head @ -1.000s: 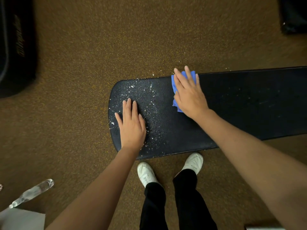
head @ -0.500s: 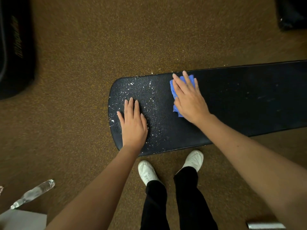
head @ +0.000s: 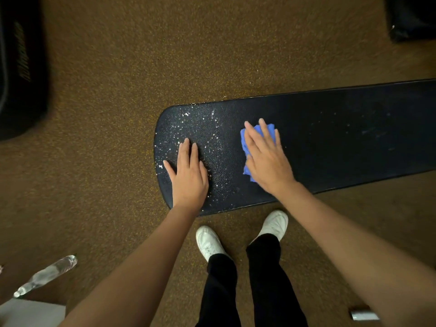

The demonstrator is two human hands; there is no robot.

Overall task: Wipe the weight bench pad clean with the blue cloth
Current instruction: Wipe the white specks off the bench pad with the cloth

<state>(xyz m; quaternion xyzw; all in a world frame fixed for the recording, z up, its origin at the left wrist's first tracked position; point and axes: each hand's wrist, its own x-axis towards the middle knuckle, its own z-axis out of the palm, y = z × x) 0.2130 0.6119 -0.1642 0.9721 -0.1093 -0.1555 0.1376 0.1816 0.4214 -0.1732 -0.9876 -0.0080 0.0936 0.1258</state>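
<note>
R hand [head: 267, 159] flat, fingers straight, pressing blue cloth [head: 247, 147] under it onto bench pad [head: 342, 138]; L hand [head: 188, 173] flat on pad's speckled end, w/ nothing held.

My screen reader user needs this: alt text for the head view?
A right hand presses a blue cloth on a black bench pad, the left hand flat beside it among white specks.

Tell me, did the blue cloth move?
Yes. The cloth, under the right hand, slid from the pad's far edge toward the near edge.
</note>
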